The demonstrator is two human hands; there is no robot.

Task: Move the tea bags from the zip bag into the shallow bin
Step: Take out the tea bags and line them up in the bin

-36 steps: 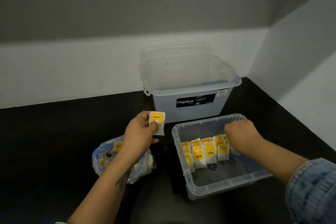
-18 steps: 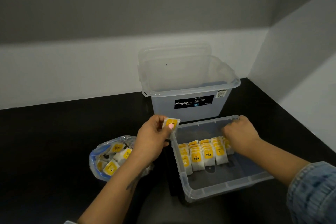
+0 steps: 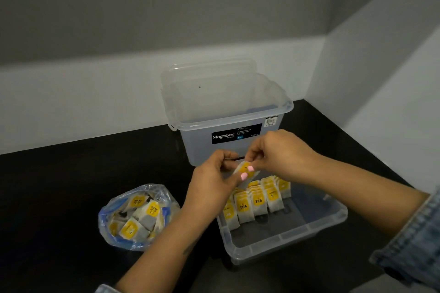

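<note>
Above the bin's [image 3: 283, 240] far-left corner, both hands (left [image 3: 212, 183], right [image 3: 281, 152]) pinch one tea bag [image 3: 245, 170]; handover step; next, right slots it into the row [image 3: 258, 200].

I count two hands [image 3: 212, 183] [image 3: 281, 152], one held tea bag [image 3: 245, 170], two clear bins [image 3: 285, 242] [image 3: 228, 112], one zip bag [image 3: 138, 216]; its loose tea bags defy counting

Dim, soft, even light; slightly blurry, wide-angle bending at edges
</note>
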